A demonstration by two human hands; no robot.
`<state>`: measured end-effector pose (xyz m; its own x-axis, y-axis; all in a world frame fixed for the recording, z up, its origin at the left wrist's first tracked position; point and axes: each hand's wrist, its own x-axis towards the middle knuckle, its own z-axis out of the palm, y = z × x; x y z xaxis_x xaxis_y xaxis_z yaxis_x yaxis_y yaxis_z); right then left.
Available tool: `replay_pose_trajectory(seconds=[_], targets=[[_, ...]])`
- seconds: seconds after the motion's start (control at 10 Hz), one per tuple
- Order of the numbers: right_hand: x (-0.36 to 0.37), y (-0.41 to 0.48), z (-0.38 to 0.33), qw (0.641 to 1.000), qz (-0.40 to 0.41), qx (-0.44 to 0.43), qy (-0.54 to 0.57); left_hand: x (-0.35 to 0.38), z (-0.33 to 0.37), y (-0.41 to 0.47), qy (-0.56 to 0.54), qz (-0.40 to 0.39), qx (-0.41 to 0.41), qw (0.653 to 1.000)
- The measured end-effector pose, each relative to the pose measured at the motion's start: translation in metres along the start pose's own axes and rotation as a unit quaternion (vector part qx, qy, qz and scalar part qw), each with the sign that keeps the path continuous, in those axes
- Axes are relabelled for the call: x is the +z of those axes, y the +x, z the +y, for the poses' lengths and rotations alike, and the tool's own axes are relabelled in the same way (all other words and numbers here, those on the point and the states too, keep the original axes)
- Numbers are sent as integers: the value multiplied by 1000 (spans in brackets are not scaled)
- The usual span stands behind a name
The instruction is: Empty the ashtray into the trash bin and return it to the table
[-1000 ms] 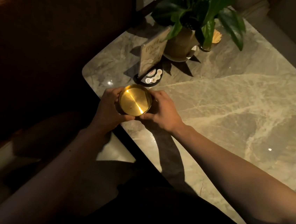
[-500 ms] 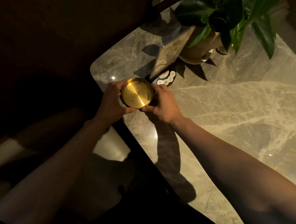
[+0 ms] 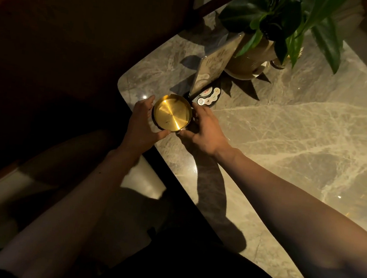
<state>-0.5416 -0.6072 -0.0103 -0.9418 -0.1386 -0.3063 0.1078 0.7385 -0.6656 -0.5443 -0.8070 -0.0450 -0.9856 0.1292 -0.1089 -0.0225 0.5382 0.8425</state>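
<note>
The ashtray (image 3: 172, 112) is a round, shallow gold dish; its inside looks bare apart from a few dark specks. It sits low over the marble table (image 3: 291, 136), close to the table's left corner, and whether it touches the top is hard to tell. My left hand (image 3: 142, 123) cups its left side, thumb against the near rim and fingers loosely spread. My right hand (image 3: 203, 132) cups the right side, with fingertips at the far rim and thumb at the near rim. No trash bin is in view.
Just behind the ashtray, a tilted sign card (image 3: 215, 67) stands on a black round base (image 3: 207, 97) with stickers. A potted plant (image 3: 278, 24) and a small glass (image 3: 278, 64) stand further back. A dark wooden wall and a bench lie left of the table edge.
Both hands have carried the ashtray a little further onto the table, toward the sign's base. My left fingers have loosened around its rim.
</note>
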Motion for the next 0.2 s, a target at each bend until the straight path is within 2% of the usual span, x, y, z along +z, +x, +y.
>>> replay_pose_trajectory(seconds=[0.2], targets=[[-18,-34,7,1000,13,3,-19,-1,28,-21,23,13,45,999]])
